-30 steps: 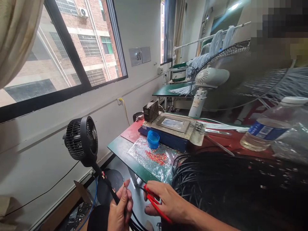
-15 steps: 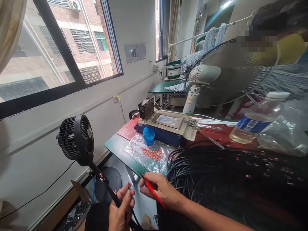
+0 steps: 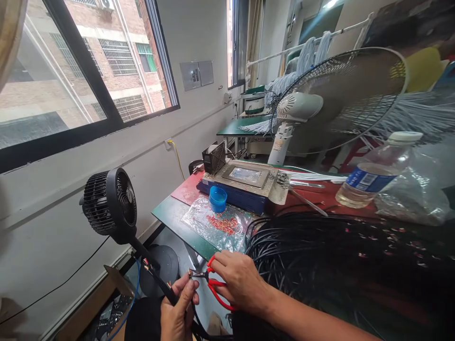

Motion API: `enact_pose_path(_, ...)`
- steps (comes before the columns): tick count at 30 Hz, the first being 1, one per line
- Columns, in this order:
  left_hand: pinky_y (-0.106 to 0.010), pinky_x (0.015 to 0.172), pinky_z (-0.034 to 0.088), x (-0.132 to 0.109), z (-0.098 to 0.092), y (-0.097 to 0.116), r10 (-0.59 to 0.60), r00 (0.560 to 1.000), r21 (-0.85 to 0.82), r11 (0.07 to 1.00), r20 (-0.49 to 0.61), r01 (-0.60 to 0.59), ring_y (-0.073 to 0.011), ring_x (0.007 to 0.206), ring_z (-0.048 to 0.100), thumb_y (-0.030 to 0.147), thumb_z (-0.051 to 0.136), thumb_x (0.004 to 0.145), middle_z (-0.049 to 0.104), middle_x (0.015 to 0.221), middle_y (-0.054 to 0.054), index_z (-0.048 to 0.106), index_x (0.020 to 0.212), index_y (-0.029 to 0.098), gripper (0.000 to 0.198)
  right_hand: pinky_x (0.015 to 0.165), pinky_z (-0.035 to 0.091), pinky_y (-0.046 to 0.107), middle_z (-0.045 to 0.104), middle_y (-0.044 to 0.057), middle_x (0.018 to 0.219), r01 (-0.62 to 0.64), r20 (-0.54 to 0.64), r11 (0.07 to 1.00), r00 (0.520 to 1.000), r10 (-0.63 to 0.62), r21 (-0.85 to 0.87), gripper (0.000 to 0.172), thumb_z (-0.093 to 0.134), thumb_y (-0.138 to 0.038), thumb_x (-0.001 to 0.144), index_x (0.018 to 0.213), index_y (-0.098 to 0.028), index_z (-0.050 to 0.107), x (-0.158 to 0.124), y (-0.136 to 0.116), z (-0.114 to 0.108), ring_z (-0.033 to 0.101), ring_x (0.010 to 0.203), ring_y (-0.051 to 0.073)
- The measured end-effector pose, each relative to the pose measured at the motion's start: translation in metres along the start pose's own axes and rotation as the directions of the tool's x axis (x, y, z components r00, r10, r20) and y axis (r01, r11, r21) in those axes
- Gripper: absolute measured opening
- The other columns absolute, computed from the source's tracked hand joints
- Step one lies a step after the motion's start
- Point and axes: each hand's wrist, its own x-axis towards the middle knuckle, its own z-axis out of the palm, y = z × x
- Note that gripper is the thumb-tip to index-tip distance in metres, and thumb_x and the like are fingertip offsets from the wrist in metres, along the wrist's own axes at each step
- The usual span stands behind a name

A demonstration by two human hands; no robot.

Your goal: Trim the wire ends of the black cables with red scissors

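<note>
Between its thumb and fingers, my left hand point(image 3: 180, 303) pinches the stripped end of a black cable point(image 3: 194, 312), where small coloured wire ends poke out. More black cables point(image 3: 165, 287) with bared wire ends lie across the same palm. My right hand point(image 3: 241, 274) is closed around red-handled scissors point(image 3: 217, 284). Their blades reach left to the wire ends at my left fingertips; whether they touch the wires is too small to tell.
On the table, a plastic sheet point(image 3: 194, 218) carries red and yellowish clippings point(image 3: 223, 224) and a blue cup point(image 3: 218, 200). Behind stands a soldering pot point(image 3: 234, 196). A black cable heap point(image 3: 302, 255) fills the right. A bottle point(image 3: 368, 182) and two fans, black point(image 3: 110, 203) and white point(image 3: 298, 108), stand around.
My right hand has turned the scissors, and their blades have come left to the wire ends in my left hand. The left hand has hardly moved. The view has shifted slightly.
</note>
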Motion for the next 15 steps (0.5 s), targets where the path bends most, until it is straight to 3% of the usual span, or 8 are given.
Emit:
enact_pose_path(4, -0.014, 0.052, 0.042, -0.001, 0.001, -0.001, 0.011, 1.000, -0.003, 1.000, -0.014, -0.012, -0.0035, 0.046, 0.049, 0.030, 0.082, 0.039, 0.063, 0.050, 0.000, 0.072, 0.074, 0.015, 0.039, 0.055, 0.023, 0.029, 0.055, 0.000, 0.069, 0.077, -0.175, 0.988, 0.979, -0.100, -0.131, 0.010, 0.055, -0.017, 0.080, 0.070, -0.018, 0.053, -0.003, 0.001, 0.006, 0.045, 0.062, 0.014)
enact_pose_path(8, -0.019, 0.051, 0.042, 0.001, 0.001, -0.004, 0.074, 0.997, 0.025, 0.997, -0.024, -0.073, -0.0060, 0.047, 0.048, 0.030, 0.081, 0.041, 0.062, 0.051, -0.001, 0.072, 0.074, 0.013, 0.038, 0.053, 0.019, 0.029, 0.053, 0.000, 0.064, 0.125, -0.208, 0.978, 0.965, -0.159, -0.166, 0.018, 0.047, -0.009, 0.082, 0.066, -0.017, 0.051, -0.008, 0.004, 0.014, 0.042, 0.058, 0.013)
enact_pose_path(11, -0.019, 0.046, 0.039, 0.002, 0.001, -0.004, 0.081, 0.996, 0.022, 0.996, -0.027, -0.081, -0.0049, 0.045, 0.045, 0.033, 0.080, 0.042, 0.062, 0.055, -0.002, 0.071, 0.074, 0.013, 0.039, 0.050, 0.018, 0.027, 0.052, -0.001, 0.059, 0.077, -0.128, 0.997, 0.989, -0.079, -0.023, 0.019, 0.053, -0.019, 0.081, 0.063, -0.017, 0.051, -0.007, 0.006, 0.017, 0.041, 0.053, 0.011)
enact_pose_path(15, -0.015, 0.032, 0.020, 0.004, 0.000, -0.001, 0.065, 0.998, 0.010, 0.998, -0.028, -0.064, -0.0026, 0.040, 0.039, 0.038, 0.076, 0.049, 0.060, 0.057, 0.000, 0.068, 0.077, 0.015, 0.037, 0.049, 0.020, 0.023, 0.049, -0.004, 0.060, -0.095, 0.109, 0.962, 0.992, 0.069, 0.255, 0.034, 0.059, -0.046, 0.077, 0.061, -0.017, 0.051, -0.001, 0.007, 0.011, 0.040, 0.053, 0.008)
